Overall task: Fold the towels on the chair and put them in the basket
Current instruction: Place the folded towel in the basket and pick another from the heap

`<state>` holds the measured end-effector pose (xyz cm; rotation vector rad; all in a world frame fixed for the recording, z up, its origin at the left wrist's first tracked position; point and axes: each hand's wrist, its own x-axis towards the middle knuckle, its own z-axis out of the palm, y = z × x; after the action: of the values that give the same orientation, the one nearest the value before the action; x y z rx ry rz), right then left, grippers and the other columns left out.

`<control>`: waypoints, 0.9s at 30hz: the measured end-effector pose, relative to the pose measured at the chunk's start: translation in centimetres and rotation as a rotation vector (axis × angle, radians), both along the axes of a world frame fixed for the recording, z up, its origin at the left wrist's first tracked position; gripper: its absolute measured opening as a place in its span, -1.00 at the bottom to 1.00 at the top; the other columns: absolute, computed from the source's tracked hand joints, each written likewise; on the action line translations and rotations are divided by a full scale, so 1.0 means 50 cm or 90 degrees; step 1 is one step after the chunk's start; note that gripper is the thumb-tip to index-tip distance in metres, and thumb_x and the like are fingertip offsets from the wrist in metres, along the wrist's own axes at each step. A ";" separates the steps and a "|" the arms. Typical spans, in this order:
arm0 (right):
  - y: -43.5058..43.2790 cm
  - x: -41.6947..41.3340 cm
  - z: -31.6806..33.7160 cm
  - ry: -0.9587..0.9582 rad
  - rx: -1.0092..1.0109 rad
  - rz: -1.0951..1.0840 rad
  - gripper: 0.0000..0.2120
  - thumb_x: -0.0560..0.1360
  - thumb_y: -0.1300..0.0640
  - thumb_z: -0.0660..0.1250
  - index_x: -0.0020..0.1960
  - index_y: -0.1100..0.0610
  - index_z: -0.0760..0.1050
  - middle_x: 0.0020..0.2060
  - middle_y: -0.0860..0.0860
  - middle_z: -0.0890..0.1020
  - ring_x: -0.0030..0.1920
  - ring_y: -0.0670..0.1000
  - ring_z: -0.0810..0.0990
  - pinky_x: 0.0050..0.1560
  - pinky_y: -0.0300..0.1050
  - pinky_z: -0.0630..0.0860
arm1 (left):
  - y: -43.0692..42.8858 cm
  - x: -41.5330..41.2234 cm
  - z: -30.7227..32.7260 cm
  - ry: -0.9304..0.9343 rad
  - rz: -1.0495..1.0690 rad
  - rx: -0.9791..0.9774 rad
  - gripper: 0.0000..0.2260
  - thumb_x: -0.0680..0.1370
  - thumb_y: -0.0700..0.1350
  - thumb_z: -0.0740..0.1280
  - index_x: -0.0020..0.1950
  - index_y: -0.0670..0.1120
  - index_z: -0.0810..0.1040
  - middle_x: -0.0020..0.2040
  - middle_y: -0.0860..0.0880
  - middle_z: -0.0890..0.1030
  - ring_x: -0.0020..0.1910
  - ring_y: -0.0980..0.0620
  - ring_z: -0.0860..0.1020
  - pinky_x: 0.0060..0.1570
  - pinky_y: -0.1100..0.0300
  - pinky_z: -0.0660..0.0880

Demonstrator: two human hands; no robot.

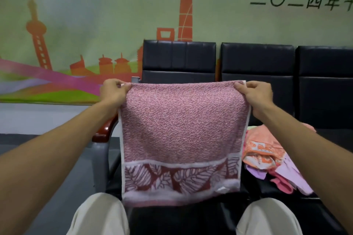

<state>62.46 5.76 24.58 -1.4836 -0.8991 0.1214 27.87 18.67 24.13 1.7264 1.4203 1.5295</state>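
While the left hand point(112, 89) and right hand point(255, 92) each pinch a top corner, the pink towel point(181, 129) hangs vertically, leaf-patterned border lowest, above the chair point(179, 59).

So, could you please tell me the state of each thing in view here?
pink towel: held up in the air, hanging spread out, leaf border at the bottom.
left hand: pinches the towel's top left corner.
right hand: pinches the towel's top right corner.
pile of towels: unfolded, heaped loosely on the black seat.
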 end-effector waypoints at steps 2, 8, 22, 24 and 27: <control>0.024 0.001 -0.019 -0.029 -0.041 -0.014 -0.91 0.47 0.05 0.45 -0.10 0.07 0.62 -0.24 -0.07 0.60 -0.10 -0.06 0.57 -0.08 -0.09 0.50 | 0.026 0.008 -0.030 0.146 0.069 0.040 -0.78 0.58 -0.02 0.34 0.00 -0.17 0.62 -0.01 -0.19 0.65 0.02 -0.16 0.58 -0.10 0.06 0.44; 0.115 0.025 -0.146 -0.103 -0.170 -0.086 -0.85 0.51 0.08 0.36 -0.07 0.13 0.66 -0.08 0.10 0.68 0.05 0.10 0.58 0.05 -0.04 0.50 | 0.116 0.059 -0.178 0.069 0.005 -0.113 -0.83 0.61 -0.05 0.25 -0.09 -0.12 0.48 -0.26 -0.21 0.63 -0.35 -0.18 0.65 -0.32 0.00 0.60; 0.360 0.144 -0.478 -0.024 -0.345 0.006 -0.76 0.51 0.20 0.35 -0.31 -0.01 0.50 -0.30 0.12 0.69 -0.22 0.14 0.70 -0.04 0.19 0.63 | 0.434 0.140 -0.612 -0.092 -0.072 -0.305 -0.70 0.36 0.26 0.22 -0.19 0.06 0.51 -0.07 -0.13 0.67 -0.02 -0.15 0.64 0.11 -0.14 0.55; 0.387 0.147 -0.504 0.004 -0.334 0.012 -0.76 0.51 0.23 0.34 -0.30 0.01 0.50 -0.30 0.13 0.67 -0.22 0.16 0.70 -0.05 0.21 0.62 | 0.399 0.176 -0.576 -0.064 -0.057 -0.307 -0.75 0.51 0.15 0.21 -0.09 -0.01 0.51 0.00 -0.11 0.65 0.04 -0.12 0.61 0.18 -0.07 0.52; 0.436 0.176 -0.545 0.048 -0.312 0.026 -0.89 0.45 0.16 0.36 -0.24 0.03 0.55 -0.23 0.10 0.69 -0.15 0.13 0.70 0.03 0.23 0.60 | 0.406 0.215 -0.558 0.067 -0.056 -0.260 -0.76 0.65 -0.11 0.15 0.29 -0.11 0.43 0.23 -0.09 0.53 0.23 -0.08 0.49 0.27 0.09 0.39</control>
<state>71.26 27.58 -2.64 -1.8981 -0.8756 0.4511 38.64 38.97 -3.77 1.6071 1.5567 1.0261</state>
